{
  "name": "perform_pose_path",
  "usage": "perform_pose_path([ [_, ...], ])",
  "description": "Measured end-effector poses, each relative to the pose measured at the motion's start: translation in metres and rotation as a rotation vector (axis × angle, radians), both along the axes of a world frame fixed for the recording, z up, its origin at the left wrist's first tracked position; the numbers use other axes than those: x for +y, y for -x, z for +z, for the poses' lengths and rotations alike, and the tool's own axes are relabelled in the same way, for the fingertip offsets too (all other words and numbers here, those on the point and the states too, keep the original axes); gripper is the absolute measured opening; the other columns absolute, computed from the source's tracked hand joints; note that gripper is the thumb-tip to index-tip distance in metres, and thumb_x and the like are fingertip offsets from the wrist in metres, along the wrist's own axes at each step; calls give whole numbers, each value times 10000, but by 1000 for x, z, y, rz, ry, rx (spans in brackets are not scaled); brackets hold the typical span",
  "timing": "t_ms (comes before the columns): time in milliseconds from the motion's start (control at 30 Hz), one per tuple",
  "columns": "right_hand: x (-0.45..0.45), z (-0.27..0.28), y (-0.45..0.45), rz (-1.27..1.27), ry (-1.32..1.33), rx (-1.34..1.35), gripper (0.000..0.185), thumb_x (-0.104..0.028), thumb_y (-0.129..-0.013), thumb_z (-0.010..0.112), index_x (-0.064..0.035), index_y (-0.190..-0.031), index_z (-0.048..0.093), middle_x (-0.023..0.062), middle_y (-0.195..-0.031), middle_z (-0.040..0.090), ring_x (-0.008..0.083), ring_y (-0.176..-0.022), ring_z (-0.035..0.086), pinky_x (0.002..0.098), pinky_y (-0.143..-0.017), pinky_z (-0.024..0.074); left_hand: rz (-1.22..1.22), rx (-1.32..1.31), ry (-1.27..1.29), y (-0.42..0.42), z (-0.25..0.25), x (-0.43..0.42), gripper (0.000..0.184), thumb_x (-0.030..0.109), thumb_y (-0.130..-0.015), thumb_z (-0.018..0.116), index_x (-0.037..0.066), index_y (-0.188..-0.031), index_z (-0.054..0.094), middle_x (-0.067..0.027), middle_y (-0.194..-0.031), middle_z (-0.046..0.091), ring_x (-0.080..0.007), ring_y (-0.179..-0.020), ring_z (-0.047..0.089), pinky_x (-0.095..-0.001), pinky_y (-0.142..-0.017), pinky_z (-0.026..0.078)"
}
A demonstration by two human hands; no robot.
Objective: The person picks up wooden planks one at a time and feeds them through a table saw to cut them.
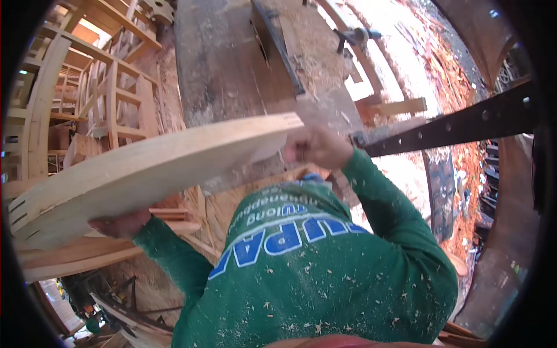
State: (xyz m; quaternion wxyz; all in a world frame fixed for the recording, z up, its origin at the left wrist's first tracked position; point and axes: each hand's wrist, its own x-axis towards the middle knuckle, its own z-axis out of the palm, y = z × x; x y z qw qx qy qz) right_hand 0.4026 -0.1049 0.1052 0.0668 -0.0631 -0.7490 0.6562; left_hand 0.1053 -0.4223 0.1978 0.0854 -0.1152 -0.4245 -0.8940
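Note:
A long, pale, curved wooden board (162,151) slants across the front of me, with slots cut in its ends. My left hand (122,225) is closed on its lower edge near the left end, and part of the fingers is hidden behind the wood. At the board's right end is my right hand (319,145), slightly blurred, its fingers curled against the wood. Both arms are in green sleeves dusted with wood chips. Just beyond the board lies a worn worktable (214,58).
A dark straight bar (281,49) stands on the worktable beside a thin slot or blade. Wooden frames (110,87) are stacked at left. A dark perforated metal beam (458,122) juts in from the right. More curved wood (81,252) lies below the board; shavings cover the ground.

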Motion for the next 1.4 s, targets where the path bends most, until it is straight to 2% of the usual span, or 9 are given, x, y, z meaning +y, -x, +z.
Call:
perform_pose_path([
  [33, 3, 8, -1, 112, 129, 30, 278, -306, -924, 711, -30, -894, 702, 90, -780, 665, 217, -744, 651, 342, -751, 527, -28, -21, -34, -1, 0, 1, 760, 628, -889, 643, 147, -1460, 498, -124, -1478, 511, -361, -1355, 477, -589, -1142, 365],
  [133, 26, 14, 3, 236, -370, -285, 317, -343, -919, 717, -26, -930, 718, 107, -825, 685, 263, -797, 667, 360, -778, 543, -77, -5, -17, -2, 4, 6, 659, 572, -939, 612, 170, -1451, 509, -105, -1467, 519, -352, -1341, 482, -586, -1119, 381],
  [233, 36, 23, 16, -72, -999, -453, 347, -372, -928, 707, -25, -931, 725, 135, -910, 695, 316, -850, 664, 414, -793, 544, -167, 50, 35, -2, 6, 13, 604, 461, -979, 607, 102, -1453, 496, -127, -1438, 524, -328, -1313, 500, -549, -1099, 416],
  [467, 47, 177, 124, -436, -810, 751, 730, -559, -841, 768, 8, -1276, 617, 183, -1142, 685, 324, -1031, 672, 429, -880, 540, -95, 158, 301, -64, 53, 97, 604, 123, -900, 727, -6, -1421, 451, -160, -1352, 535, -270, -1203, 564, -416, -1002, 511],
  [600, 46, 261, 173, -138, -522, 551, 799, -673, -903, 649, 48, -1245, 621, 144, -1024, 712, 232, -916, 686, 370, -793, 549, -89, 442, 461, -105, 63, 163, 700, 11, -832, 753, -11, -1421, 375, -160, -1334, 511, -258, -1134, 587, -401, -967, 524],
  [800, 112, 233, 249, -237, 28, 620, 793, -738, -955, 484, 17, -983, 722, 90, -885, 715, 157, -801, 654, 347, -719, 524, -32, 555, 814, -120, 17, 230, 804, 70, -797, 784, -44, -1433, 305, -199, -1328, 478, -259, -1184, 546, -395, -1011, 484],
  [967, 150, 234, 203, -507, -85, 665, 741, -693, -944, 553, 24, -954, 740, 77, -842, 717, 152, -782, 676, 338, -725, 540, -216, 494, 934, -101, -46, 237, 789, 120, -755, 815, -76, -1379, 375, -257, -1210, 587, -331, -1111, 635, -423, -933, 523],
  [1133, 172, 235, 190, -388, 34, 760, 632, -511, -823, 828, 37, -1099, 676, 104, -949, 754, 167, -834, 731, 326, -776, 600, -334, 334, 1060, -42, -127, 228, 698, 90, -744, 811, -20, -1351, 486, -211, -1170, 678, -329, -1058, 695, -417, -868, 553],
  [1400, 160, 250, 220, -591, -83, 968, 845, -533, -840, 794, 92, -1338, 518, 180, -998, 736, 240, -919, 734, 354, -830, 596, -445, 559, 1200, 43, -178, 274, 336, 116, -718, 795, 17, -1027, 706, -120, -1005, 730, -265, -1019, 695, -443, -874, 543],
])
